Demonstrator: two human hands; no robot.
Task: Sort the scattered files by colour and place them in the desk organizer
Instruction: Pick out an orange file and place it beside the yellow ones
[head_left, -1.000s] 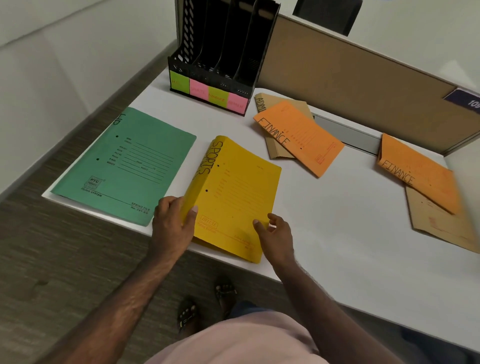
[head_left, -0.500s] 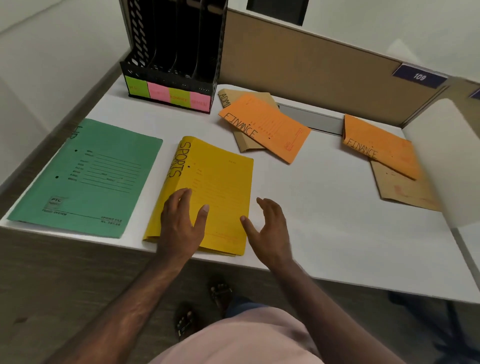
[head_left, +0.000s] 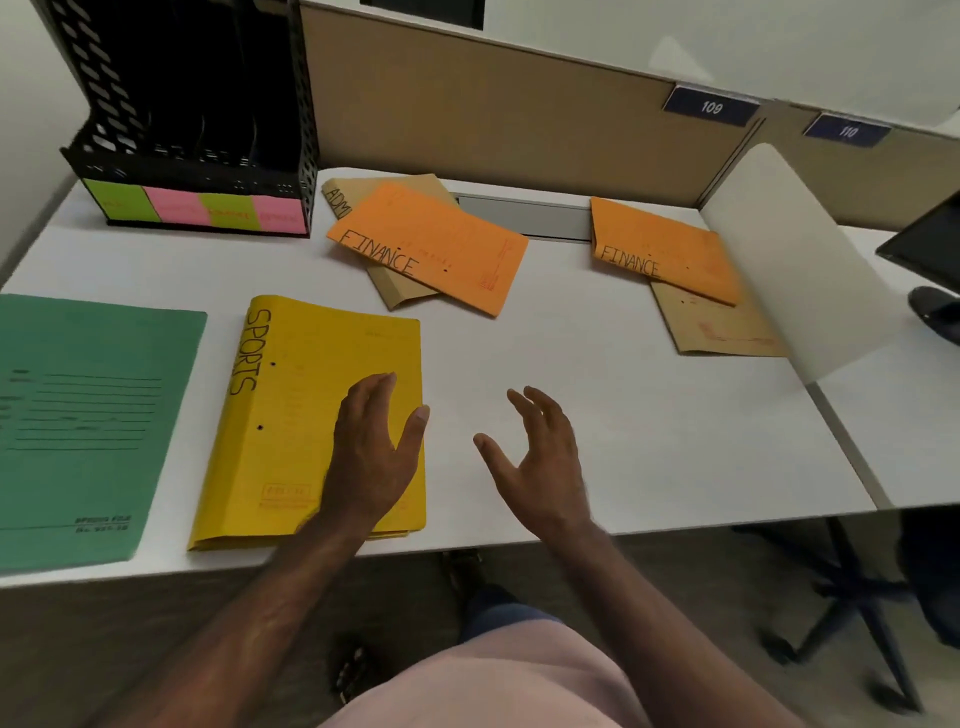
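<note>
White desk (head_left: 597, 415): scattered files (head_left: 322, 415), organizer (head_left: 197, 213).

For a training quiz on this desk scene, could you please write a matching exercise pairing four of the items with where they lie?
Items:
1. yellow cardboard file marked SPORTS
2. green cardboard file
3. black mesh desk organizer
4. right-side orange cardboard file marked FINANCE

Places:
A. far left corner of the desk
B. on a brown file, beside the white divider
C. under the left hand
D. at the left edge of the view

Pairs: 1-C, 2-D, 3-A, 4-B
</note>
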